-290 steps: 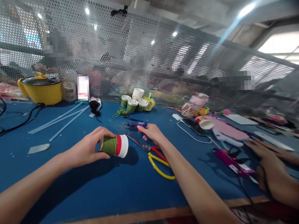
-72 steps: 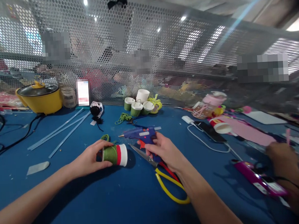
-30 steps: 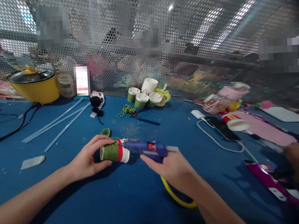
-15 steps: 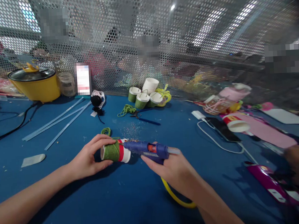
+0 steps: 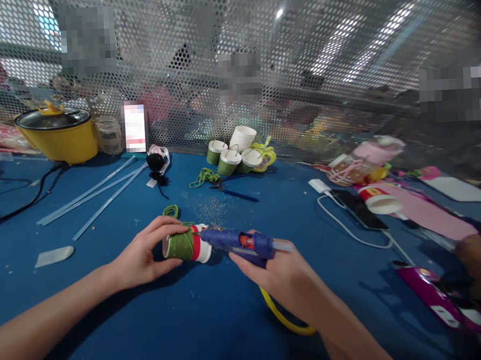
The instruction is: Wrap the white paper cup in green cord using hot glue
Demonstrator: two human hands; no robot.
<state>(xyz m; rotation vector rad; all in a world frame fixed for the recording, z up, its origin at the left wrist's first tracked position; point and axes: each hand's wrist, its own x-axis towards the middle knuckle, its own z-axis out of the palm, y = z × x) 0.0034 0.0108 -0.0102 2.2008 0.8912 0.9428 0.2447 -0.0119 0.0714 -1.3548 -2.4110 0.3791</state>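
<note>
A paper cup lies on its side with green yarn wound over much of it; a red band and white end show bare. My left hand grips the yarn-wrapped part, thumb below and fingers on top. In my right hand is a blue glue gun with a clear glue stick at its back. Its nozzle points left, close to the red band; I cannot tell whether it touches. A loose coil of green yarn lies behind the cup.
Behind stand green-wrapped cups, a white cup stack and pliers. Glue sticks and a yellow electric pot are at left. At right are a phone, a red cup and a purple box. A yellow cord hangs below my right hand.
The glue gun's nozzle has shifted very slightly to the right along the cup's red band. My left hand and the cup stay almost where they were.
</note>
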